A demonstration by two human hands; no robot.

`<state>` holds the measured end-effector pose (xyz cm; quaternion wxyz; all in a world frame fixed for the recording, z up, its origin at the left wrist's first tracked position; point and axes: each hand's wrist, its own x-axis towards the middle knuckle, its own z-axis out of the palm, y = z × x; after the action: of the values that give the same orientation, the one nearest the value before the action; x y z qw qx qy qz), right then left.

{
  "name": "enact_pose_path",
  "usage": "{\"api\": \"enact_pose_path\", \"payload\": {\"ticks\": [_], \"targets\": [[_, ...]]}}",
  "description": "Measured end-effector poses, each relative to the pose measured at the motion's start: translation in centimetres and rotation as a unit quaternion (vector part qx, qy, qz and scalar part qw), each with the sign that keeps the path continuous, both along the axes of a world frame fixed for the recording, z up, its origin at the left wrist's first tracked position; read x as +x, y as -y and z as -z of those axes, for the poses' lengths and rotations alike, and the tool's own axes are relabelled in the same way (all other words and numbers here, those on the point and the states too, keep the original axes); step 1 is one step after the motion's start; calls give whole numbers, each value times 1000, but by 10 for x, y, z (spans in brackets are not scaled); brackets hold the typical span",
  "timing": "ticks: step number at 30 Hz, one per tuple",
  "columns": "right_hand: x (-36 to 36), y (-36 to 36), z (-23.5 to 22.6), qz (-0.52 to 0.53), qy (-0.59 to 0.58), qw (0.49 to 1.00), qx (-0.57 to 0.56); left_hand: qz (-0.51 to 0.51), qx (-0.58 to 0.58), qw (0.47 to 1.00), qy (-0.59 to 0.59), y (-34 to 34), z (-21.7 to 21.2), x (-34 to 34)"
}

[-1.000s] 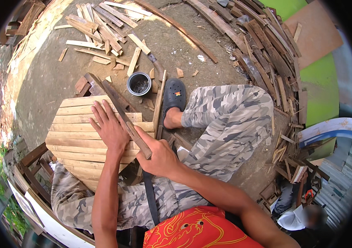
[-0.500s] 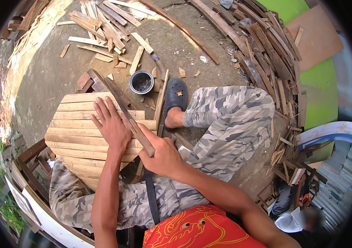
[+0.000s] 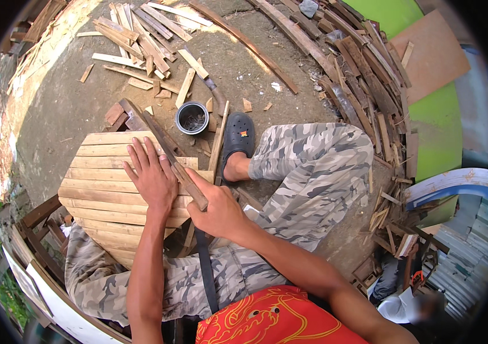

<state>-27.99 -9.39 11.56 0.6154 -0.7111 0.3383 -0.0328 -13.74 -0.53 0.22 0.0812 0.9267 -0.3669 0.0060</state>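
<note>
A panel of pale wooden slats (image 3: 103, 186), cut to a many-sided outline, lies over my left thigh. My left hand (image 3: 155, 180) rests flat on the slats with its fingers spread. Its thumb side is close against a long, narrow brown wooden piece (image 3: 185, 182). My right hand (image 3: 218, 209) grips the near end of this piece, index finger stretched along it. It slants away from me across the panel's right part, and some slat ends stick out beyond it. Whether it is a bare stick or a tool's handle, I cannot tell.
Beyond the panel stands a dark tub (image 3: 192, 118) with small metal pieces inside, near my clog (image 3: 238, 137). Loose wood offcuts (image 3: 140, 40) lie farther off. A long timber stack (image 3: 364, 86) curves along the right. Another person (image 3: 398, 292) is at lower right.
My right hand and the brown piece have shifted slightly forward and left, away from me. The left hand stays on the panel. The whole view has tilted a little.
</note>
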Motion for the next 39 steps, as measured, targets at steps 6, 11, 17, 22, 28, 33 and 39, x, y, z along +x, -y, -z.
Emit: {"api": "enact_pose_path", "payload": {"ticks": [6,11,17,22,28,33,39], "targets": [[-82,-5,-92,-27,-30,998,45,-17,-7,1000,-7,7,-2,-7],[-68,-7,-74,-15,-5,999,31,-22,-22,999,-8,8,-4,-5],[-44,-8,-68,-29,-30,999,14,-23,-31,999,-17,7,-4,-5],[-92,-8,-123,-31,-39,996,71,-26,-19,999,-14,9,-5,-6],[3,5,-9,-7,-4,1000,-29,-21,-22,1000,-1,8,-3,-4],[-25,2,-61,-26,-45,998,35,-30,-22,999,-8,8,-1,-5],[-53,9,-109,-34,-39,995,82,-31,-8,999,-9,8,-1,-6]]}}
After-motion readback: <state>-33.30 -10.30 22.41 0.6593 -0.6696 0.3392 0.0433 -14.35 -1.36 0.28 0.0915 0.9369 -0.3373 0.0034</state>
